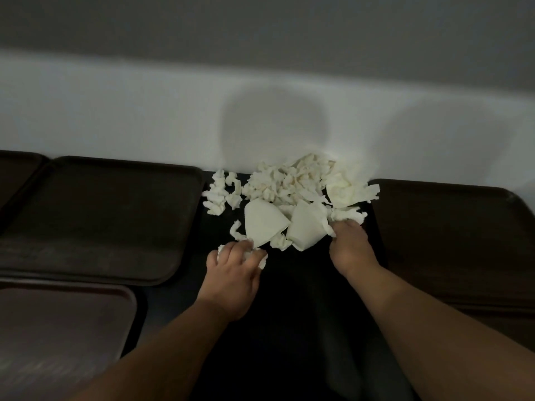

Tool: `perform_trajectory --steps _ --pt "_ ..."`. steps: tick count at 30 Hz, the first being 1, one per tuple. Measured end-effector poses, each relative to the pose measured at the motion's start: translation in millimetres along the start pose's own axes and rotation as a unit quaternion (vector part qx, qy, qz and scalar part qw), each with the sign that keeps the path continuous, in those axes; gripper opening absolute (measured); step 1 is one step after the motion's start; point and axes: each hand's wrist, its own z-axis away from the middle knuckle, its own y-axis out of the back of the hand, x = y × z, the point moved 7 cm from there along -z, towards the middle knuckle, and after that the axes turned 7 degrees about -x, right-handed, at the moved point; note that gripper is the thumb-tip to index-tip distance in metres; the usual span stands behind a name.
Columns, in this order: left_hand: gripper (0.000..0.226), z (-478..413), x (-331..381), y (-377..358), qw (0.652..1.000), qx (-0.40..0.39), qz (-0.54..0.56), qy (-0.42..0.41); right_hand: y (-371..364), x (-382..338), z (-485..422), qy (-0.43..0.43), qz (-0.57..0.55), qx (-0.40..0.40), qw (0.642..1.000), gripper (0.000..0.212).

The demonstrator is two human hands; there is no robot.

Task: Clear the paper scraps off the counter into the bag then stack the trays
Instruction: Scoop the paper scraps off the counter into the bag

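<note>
1. The view is dim and soft. The dark table barely separates from what lies on it, and its near edge is lost in shadow.
2. The corner tray at far left, the near tray and the right tray are cut off by the frame. Only the left tray shows whole.
3. The paper scraps lie heaped on the table against the white wall, between the left tray and the right tray.
4. The left hand has its fingers curled, clutching crumpled scraps at the heap's near edge.
5. The right hand has its fingertips buried in the scraps, apparently pinching a few.
</note>
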Motion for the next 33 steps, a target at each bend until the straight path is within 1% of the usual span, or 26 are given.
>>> perform_trajectory --steps 2,4,7,10,15,20,24,27,30,33 --pt "0.039 1.0 -1.4 -0.7 1.000 0.018 0.001 0.001 2.1 7.7 0.4 -0.019 0.004 0.004 1.000 0.036" --pt "0.038 2.8 -1.5 -1.0 1.000 0.026 -0.003 -0.002 4.9 17.8 4.1 -0.041 0.024 -0.025 0.999 0.027" --pt "0.042 6.0 0.6 1.2 1.000 0.018 -0.012 0.004 8.7 28.2 21.5 -0.034 0.031 -0.043 0.998 0.032" --pt "0.045 12.6 10.7 6.6 1.000 -0.013 -0.020 -0.002 8.8 34.6 51.3 -0.034 0.010 -0.039 0.999 0.034" --pt "0.047 45.2 35.7 2.5 0.996 -0.063 -0.023 -0.058 4.5 46.6 104.9 -0.056 -0.037 -0.035 0.997 0.020" --pt "0.043 66.0 61.2 8.9 0.990 -0.081 0.010 -0.118 4.0 47.1 163.6 -0.043 -0.081 -0.029 0.995 0.022" --pt "0.038 68.1 87.2 28.2 0.987 -0.054 0.063 -0.136 14.6 53.9 205.2 -0.052 -0.141 0.009 0.989 0.016" --pt "0.035 72.5 115.3 33.6 0.982 -0.035 0.086 -0.163 26.9 67.6 239.2 -0.074 -0.165 0.042 0.983 0.015" --pt "0.034 79.4 152.1 35.0 0.973 -0.018 0.114 -0.199 44.6 92.4 273.0 -0.102 -0.179 0.074 0.976 0.016" --pt "0.033 93.1 195.4 32.8 0.962 -0.019 0.155 -0.222 61.3 128.9 309.2 -0.127 -0.177 0.108 0.970 0.016"
